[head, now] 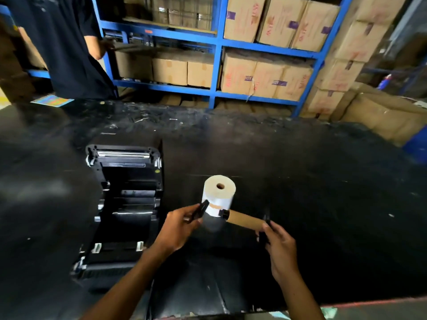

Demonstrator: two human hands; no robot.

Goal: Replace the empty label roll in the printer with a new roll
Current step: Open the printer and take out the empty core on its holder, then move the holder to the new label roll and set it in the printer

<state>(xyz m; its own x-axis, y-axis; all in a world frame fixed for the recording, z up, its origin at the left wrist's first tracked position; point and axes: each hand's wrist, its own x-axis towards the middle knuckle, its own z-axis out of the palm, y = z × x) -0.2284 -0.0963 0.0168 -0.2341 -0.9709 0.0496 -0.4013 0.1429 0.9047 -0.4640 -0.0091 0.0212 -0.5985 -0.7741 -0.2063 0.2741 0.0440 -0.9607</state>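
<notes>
Beside one open printer [124, 204], two hands' fingers pinch one empty core [245, 220] (one new roll [218, 195] behind).

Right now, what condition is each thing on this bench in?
Printer: lid open, roll bay empty.
New label roll: full, standing on end on the table.
Empty cardboard core: out of the printer, on a black spindle, held in the air.
Left hand: shut on a black end piece.
Right hand: shut on the spindle's other end.
</notes>
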